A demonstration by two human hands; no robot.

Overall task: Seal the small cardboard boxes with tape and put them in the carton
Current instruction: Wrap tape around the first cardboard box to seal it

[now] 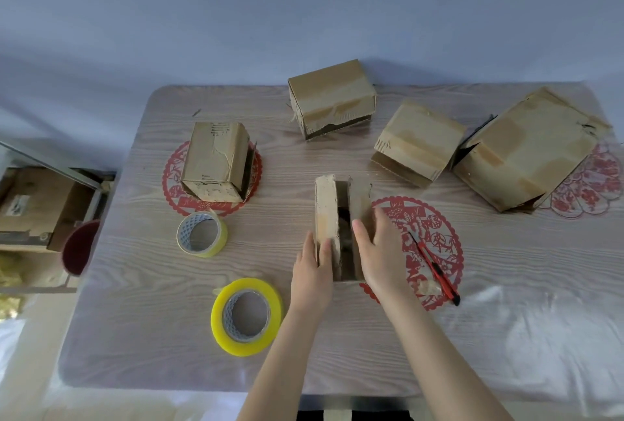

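yellow tape roll [247,316], red cutter [435,269]

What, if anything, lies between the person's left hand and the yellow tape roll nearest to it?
Nothing visible does. The left hand holds the small box, whose flaps are open. Only bare table separates it from the yellow tape roll, which lies flat just to its left.

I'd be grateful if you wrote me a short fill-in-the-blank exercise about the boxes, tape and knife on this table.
1. The left hand and right hand hold a small box whose top flaps are ____.
2. The number of tape rolls on the table is ____.
3. The red knife lies to the ____ of that small box.
Missing words: open; two; right.
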